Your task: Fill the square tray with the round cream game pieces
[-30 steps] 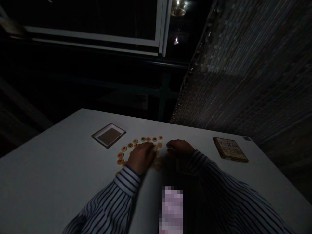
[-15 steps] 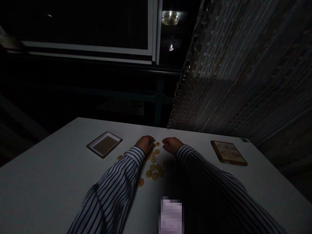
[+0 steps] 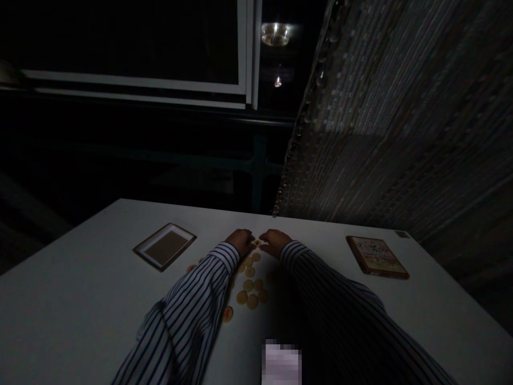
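Observation:
A small round wooden xiangqi piece point(image 3: 256, 243) with a dark mark lies near the far side of the table, between my two hands. My left hand point(image 3: 241, 242) has its curled fingertips at the piece's left side. From the right, my right hand point(image 3: 274, 243) meets the same piece with thumb and fingers bent around its edge. Nearer to me, several plain-faced xiangqi pieces point(image 3: 252, 301) lie loosely scattered. One piece with a red mark point(image 3: 227, 314) lies beside my left sleeve, and more are partly hidden behind that forearm.
An open shallow box tray point(image 3: 165, 247) sits on the white table point(image 3: 88, 289) at left. At right lies a box lid point(image 3: 377, 256) with printed characters. A bead curtain point(image 3: 360, 139) hangs beyond the table's far right edge. The scene is dim.
My right hand has moved left, closing the gap to the marked piece, and its fingers now reach it. My left hand stays beside the piece. The camera view has shifted slightly.

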{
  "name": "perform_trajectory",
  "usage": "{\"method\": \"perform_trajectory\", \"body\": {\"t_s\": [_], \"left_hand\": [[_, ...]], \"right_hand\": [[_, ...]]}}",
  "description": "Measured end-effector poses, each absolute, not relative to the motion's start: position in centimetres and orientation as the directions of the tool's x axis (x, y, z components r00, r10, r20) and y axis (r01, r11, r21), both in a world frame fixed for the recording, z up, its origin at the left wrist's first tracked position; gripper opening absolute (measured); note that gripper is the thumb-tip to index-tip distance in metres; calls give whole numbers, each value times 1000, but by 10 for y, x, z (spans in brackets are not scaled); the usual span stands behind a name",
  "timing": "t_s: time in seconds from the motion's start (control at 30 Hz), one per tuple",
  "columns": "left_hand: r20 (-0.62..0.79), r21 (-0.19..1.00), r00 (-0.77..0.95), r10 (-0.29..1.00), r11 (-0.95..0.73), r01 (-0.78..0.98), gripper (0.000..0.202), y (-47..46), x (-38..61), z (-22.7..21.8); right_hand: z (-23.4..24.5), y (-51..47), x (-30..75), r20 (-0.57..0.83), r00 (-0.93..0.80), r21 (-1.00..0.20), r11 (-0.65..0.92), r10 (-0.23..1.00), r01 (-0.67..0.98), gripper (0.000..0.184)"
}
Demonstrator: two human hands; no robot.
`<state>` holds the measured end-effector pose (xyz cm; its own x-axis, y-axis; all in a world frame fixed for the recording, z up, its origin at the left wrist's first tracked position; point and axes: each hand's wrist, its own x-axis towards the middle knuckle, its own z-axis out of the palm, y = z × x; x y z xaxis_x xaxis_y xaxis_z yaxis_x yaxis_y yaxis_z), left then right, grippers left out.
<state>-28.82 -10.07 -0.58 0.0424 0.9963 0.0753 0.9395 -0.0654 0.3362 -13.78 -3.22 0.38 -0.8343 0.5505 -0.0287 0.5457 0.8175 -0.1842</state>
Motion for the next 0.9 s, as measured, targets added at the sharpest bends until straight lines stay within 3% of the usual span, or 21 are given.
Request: {"method": "perform_trajectory", "body": {"t_s": [0.53,0.9], "left_hand": [[112,316,90,990,-122,941,26,-95,-290,-13],[214,320,141,967,-205,925,25,-97,-288,8]], "right_hand": [[7,-36,-141,-31,-850,-143,839,526,524,27],[27,-42,-133,66,-848,-96,850,525,519,28]]}}
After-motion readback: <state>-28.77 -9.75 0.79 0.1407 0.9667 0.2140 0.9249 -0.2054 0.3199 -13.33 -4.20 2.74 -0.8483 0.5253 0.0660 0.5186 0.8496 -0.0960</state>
